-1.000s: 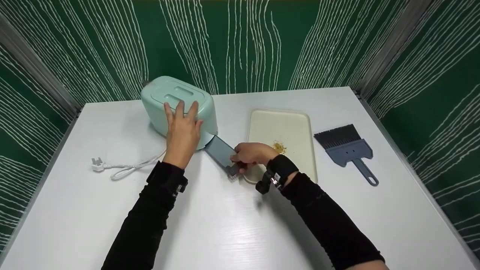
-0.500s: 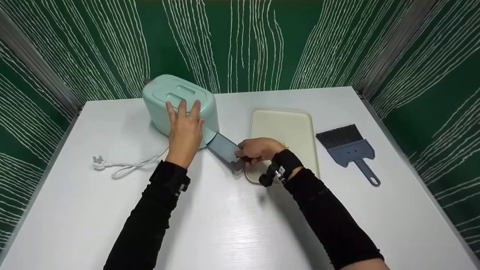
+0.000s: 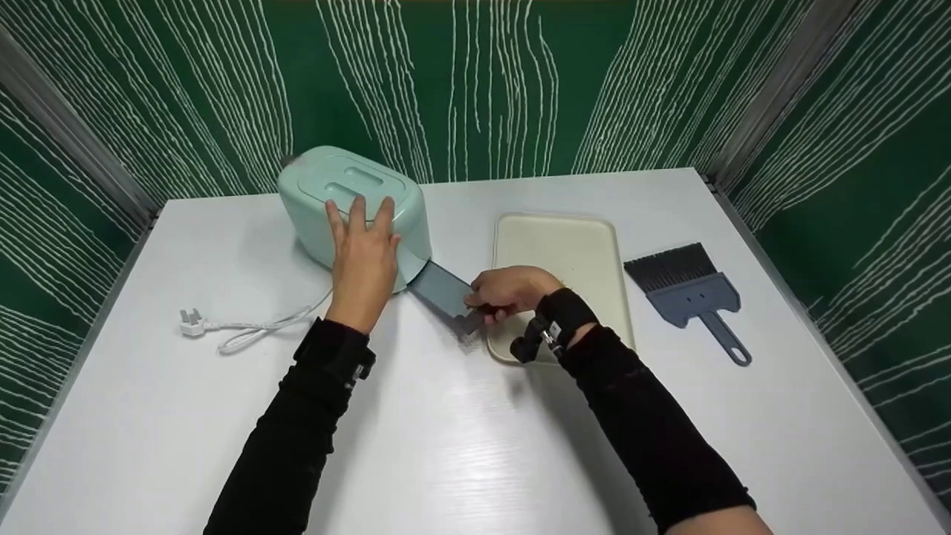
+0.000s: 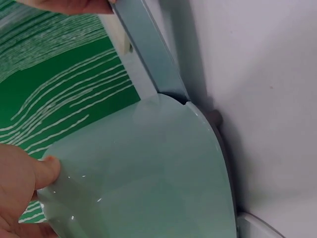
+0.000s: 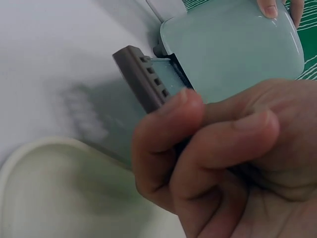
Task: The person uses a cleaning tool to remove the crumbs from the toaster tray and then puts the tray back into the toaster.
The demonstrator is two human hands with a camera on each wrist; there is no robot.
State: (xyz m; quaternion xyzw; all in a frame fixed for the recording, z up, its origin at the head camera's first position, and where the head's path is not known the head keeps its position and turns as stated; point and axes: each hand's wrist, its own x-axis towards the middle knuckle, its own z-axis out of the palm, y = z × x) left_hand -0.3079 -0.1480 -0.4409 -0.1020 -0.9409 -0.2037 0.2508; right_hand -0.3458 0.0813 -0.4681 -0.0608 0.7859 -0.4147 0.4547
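A mint-green toaster [image 3: 308,227] with a lid on top stands at the back left. My left hand [image 3: 364,264] rests on it, fingers spread over the top edge and thumb against its end. A grey-blue crumb tray [image 3: 442,288] sticks out of the toaster's lower end. My right hand [image 3: 511,288] pinches the crumb tray's outer end between thumb and fingers. In the right wrist view the tray's dark ridged end piece [image 5: 141,79] shows beside the curled fingers. The left wrist view shows the crumb tray [image 4: 148,49] running into the slot, so its inner part is hidden.
A cream serving tray [image 3: 561,241] lies under and behind my right hand, its crumbs mostly hidden by the wrist. A grey-blue hand brush [image 3: 695,297] lies farther right. The toaster's white cord [image 3: 260,327] and plug [image 3: 192,324] lie at left.
My right hand has shifted slightly away from me, swinging the crumb tray's outer end with it. The wrist now covers most of the crumbs. My left hand stays on the toaster.
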